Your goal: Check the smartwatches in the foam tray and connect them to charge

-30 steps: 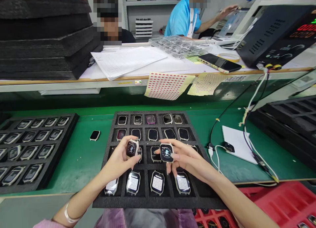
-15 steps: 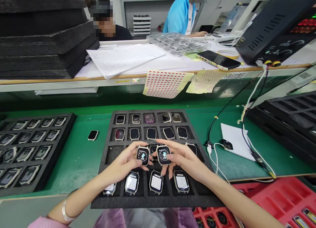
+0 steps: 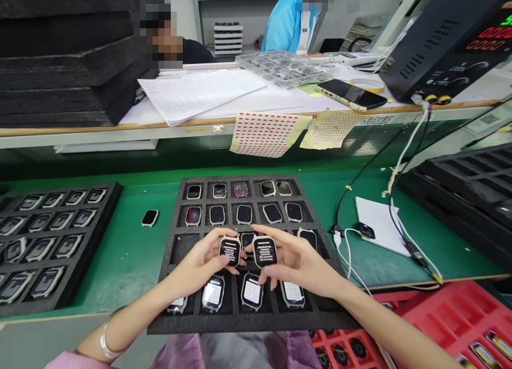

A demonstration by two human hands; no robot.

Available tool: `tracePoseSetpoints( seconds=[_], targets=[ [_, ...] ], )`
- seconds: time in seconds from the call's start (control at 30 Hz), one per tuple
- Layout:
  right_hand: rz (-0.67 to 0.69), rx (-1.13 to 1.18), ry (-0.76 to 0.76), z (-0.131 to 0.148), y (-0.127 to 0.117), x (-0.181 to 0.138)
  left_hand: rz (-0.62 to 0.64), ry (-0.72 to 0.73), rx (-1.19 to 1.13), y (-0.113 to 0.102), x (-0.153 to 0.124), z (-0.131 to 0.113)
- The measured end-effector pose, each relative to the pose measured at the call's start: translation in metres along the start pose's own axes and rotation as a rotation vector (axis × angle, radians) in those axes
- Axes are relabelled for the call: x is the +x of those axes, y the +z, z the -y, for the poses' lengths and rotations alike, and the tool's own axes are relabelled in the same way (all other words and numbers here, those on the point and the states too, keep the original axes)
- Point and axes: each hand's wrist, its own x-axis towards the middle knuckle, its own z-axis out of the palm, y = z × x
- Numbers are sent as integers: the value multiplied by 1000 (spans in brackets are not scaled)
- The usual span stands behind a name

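Note:
My left hand (image 3: 198,263) is closed round a smartwatch body (image 3: 230,250) whose lit screen shows lines of white text. My right hand (image 3: 298,262) grips a second watch body (image 3: 264,251) with a similar text screen. Both hands hover side by side over the middle of a black foam tray (image 3: 328,321). The tray's far rows hold dark-screened watches (image 3: 217,215), and its near row holds watches with lit white screens (image 3: 252,291). A silver bracelet sits on my left wrist.
A second foam tray (image 3: 102,219) full of watches lies at the left, with one loose watch (image 3: 149,217) on the green mat between. Cables and a charger puck (image 3: 366,231) lie to the right. A red tray (image 3: 448,315) sits near right. Two people work beyond the shelf.
Both watch screens changed from round graphics to pages of text. My left hand earlier turned its watch face-up and brought it beside the right one; since then the hands have barely moved.

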Motion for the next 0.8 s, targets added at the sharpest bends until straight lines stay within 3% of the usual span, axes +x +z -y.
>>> tracePoseSetpoints(
  seconds=[0.13,0.33,0.5,0.6,0.8],
  targets=[
    [45,-211,64,8,-6,-21,5,-2,-12,0,-1,-1],
    [-111,-971,40,13,-38,-69,11,-12,-16,-2,0,-1],
    [-59,-1148,111,8,-59,-94,11,-51,-5,-2,-1,-1],
    [-60,-1173,97,7,-69,-94,13,-54,-4,-1,0,-2],
    [-317,-1350,-52,-2,-80,-59,-8,-26,7,-3,-5,-4]
  ],
)
